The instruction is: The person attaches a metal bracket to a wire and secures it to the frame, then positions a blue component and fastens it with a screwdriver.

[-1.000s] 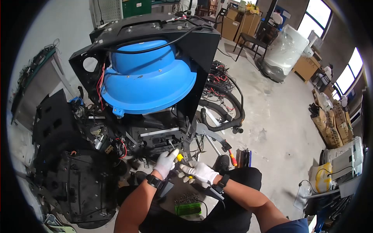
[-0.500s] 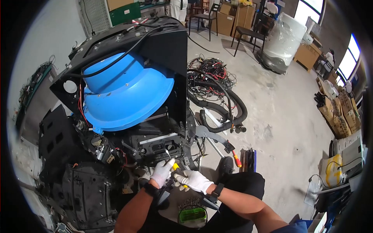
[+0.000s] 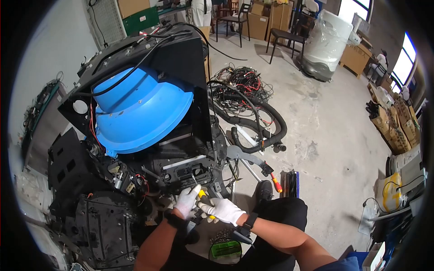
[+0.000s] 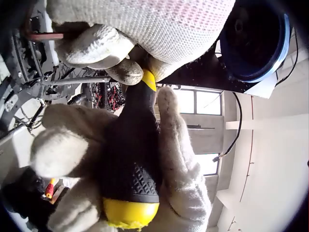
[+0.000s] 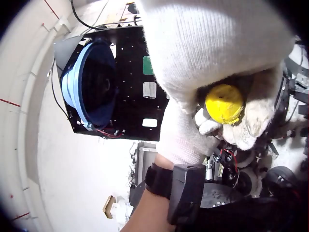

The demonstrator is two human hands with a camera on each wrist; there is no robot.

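Both hands wear white gloves and are on one screwdriver with a black and yellow handle [image 4: 133,154]. My left hand [image 3: 184,202] holds it at the front, its fingers around the yellow collar [image 4: 149,79]. The right hand [image 3: 224,210] wraps the thicker rear of the handle, and the yellow butt end [image 5: 224,104] shows out of that fist. In the head view the thin shaft points away toward a black metal assembly [image 3: 185,174] with slots and holes. A reddish-brown bar [image 4: 46,36] sticks out by the left fingers in the left wrist view.
A large black housing with a blue funnel-shaped part [image 3: 142,117] stands ahead. Black panels [image 3: 106,226] lie left. To the right are a black hose [image 3: 278,122], tangled cables [image 3: 242,83] and a red-yellow screwdriver [image 3: 276,184]. A green tray [image 3: 226,249] sits between the legs.
The head view has turned right, so the housing and blue part appear further left. Both hands keep their hold on the screwdriver, with little visible movement.
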